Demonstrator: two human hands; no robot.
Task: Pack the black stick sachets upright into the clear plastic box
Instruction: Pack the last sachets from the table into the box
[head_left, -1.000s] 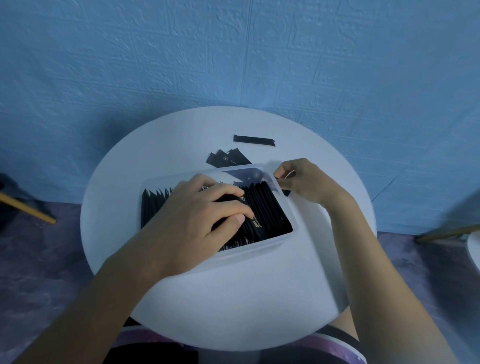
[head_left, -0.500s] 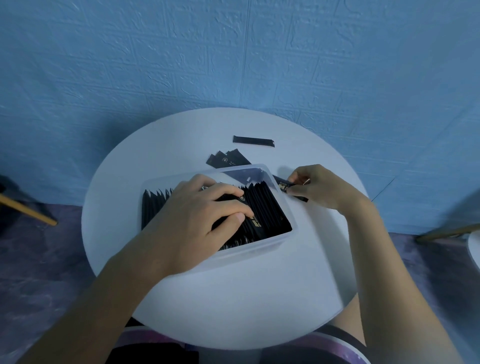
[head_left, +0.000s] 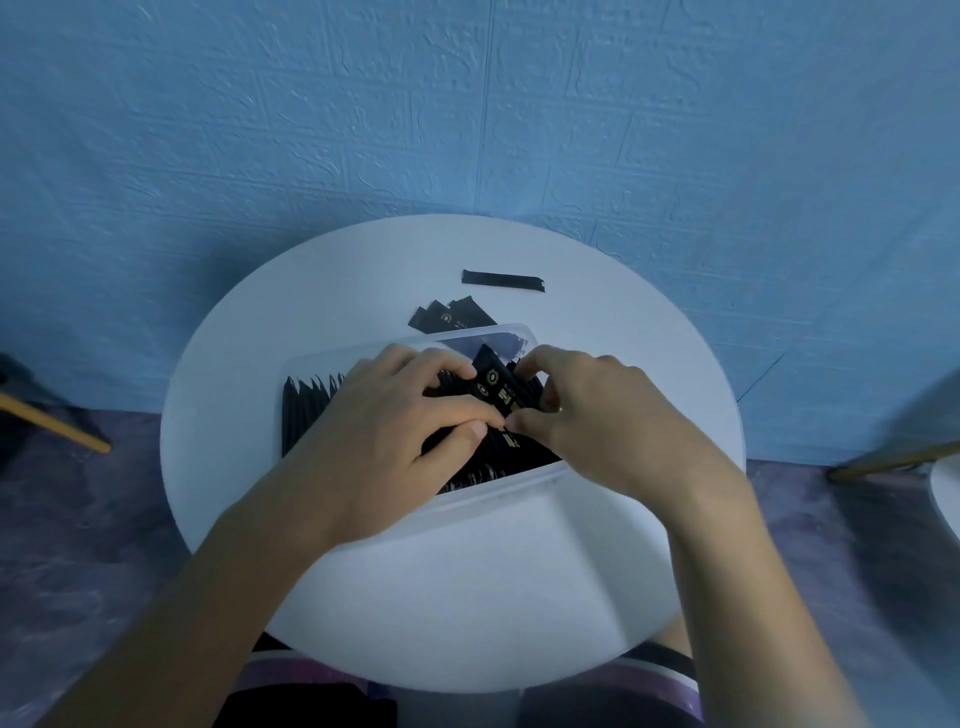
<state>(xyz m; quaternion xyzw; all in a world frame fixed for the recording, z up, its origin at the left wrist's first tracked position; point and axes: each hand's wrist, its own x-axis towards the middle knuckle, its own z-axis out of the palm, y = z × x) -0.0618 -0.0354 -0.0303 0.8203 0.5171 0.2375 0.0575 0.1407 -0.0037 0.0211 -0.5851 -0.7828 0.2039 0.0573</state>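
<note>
A clear plastic box (head_left: 498, 493) sits mid-table, filled with a row of upright black stick sachets (head_left: 306, 415). My left hand (head_left: 395, 441) lies over the row and presses the sachets toward the left. My right hand (head_left: 597, 415) is over the box's right end, pinching a black sachet with gold print (head_left: 496, 389) that leans into the gap beside the row. A single loose sachet (head_left: 503, 280) lies flat at the far side of the table. Behind the box's far rim lies a small pile of sachets (head_left: 452, 316).
The round white table (head_left: 467, 597) stands against a blue textured wall (head_left: 467, 104). A wooden chair leg (head_left: 57, 428) shows at the left, another wooden leg (head_left: 893, 460) and a white edge at the right. My lap is under the near table edge.
My right hand picked a sachet off the table right of the box and carried it left into the box's right end. My left hand stayed on the packed row.
</note>
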